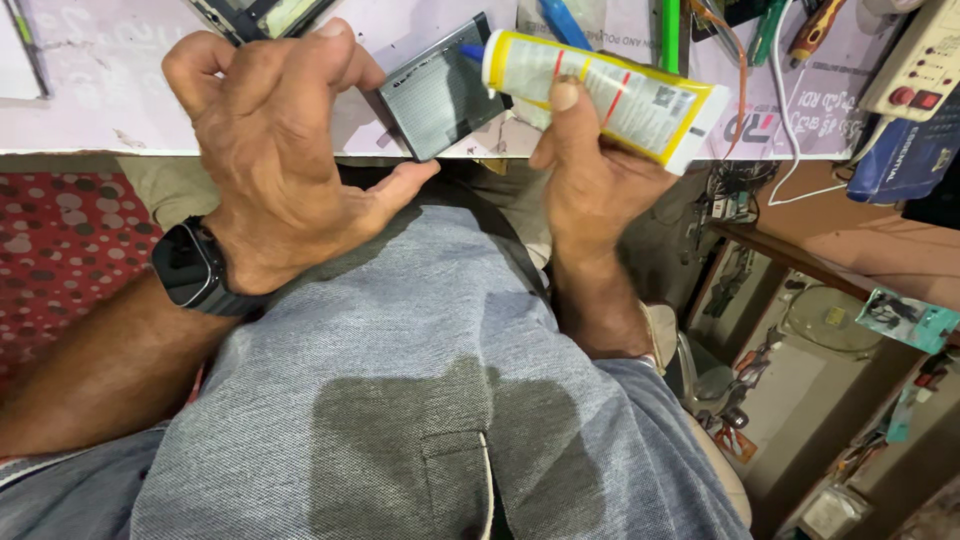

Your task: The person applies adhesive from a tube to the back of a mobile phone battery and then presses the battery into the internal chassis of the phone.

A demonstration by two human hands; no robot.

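Observation:
My right hand [590,175] grips a yellow and white glue tube [610,95] with a blue nozzle, its tip resting on a flat grey rectangular battery [435,90]. The battery lies at the front edge of the pale pink worktop [90,110]. My left hand [275,150], with a dark smartwatch on its wrist, hovers with fingers spread and curled just left of the battery; its thumb reaches under the battery's near corner. Whether the thumb touches it is unclear.
Screwdrivers and a blue tool [565,20] lie at the worktop's back. A white power strip [925,60] sits at the far right with a white cable. A red dotted cloth [60,240] lies left, and cluttered shelves [800,340] lie right. My grey shirt fills the foreground.

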